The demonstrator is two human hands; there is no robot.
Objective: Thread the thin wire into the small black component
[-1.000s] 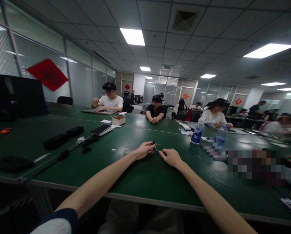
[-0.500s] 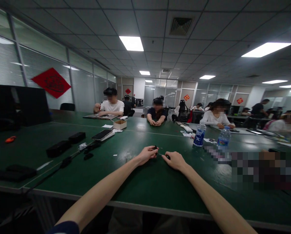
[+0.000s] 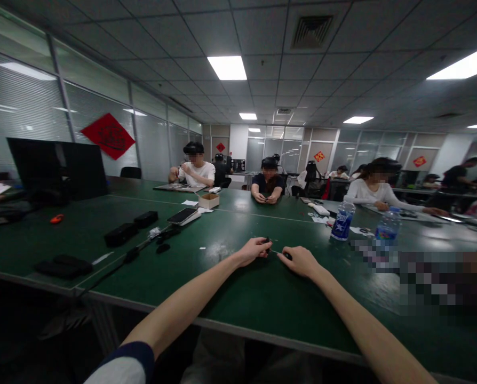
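The small black piece point(image 3: 268, 241) is located above the table, pinched between the fingertips of the left hand point(image 3: 253, 252). The right hand point(image 3: 300, 260) is wrapped around a dark-handled tool point(image 3: 287, 256). The thin shaft point(image 3: 274, 252) of the tool crosses the narrow gap between the hands; whether its tip contacts the piece cannot be determined. The hands are close together but apart, each closed on its own item.

Both hands are positioned over the green table point(image 3: 238, 298), well inboard of its front edge. The forearms cross that edge, one on each side, and a stretch of tabletop lies between them. A further stretch extends ahead of the hands to the table seam.

Left side: a white scrap point(image 3: 202, 248) is nearest the left hand. Beyond it lie a cable point(image 3: 131, 255), a phone point(image 3: 182, 215) and two black blocks, the larger point(image 3: 120, 233) nearer the front edge. An open box point(image 3: 208, 200) stands beyond the seam.

Right side: a blue-labelled bottle point(image 3: 342, 221) stands upright ahead of the right hand, with a second bottle point(image 3: 388, 229) farther right. A co-worker point(image 3: 267, 184) sits opposite, at the far edge.
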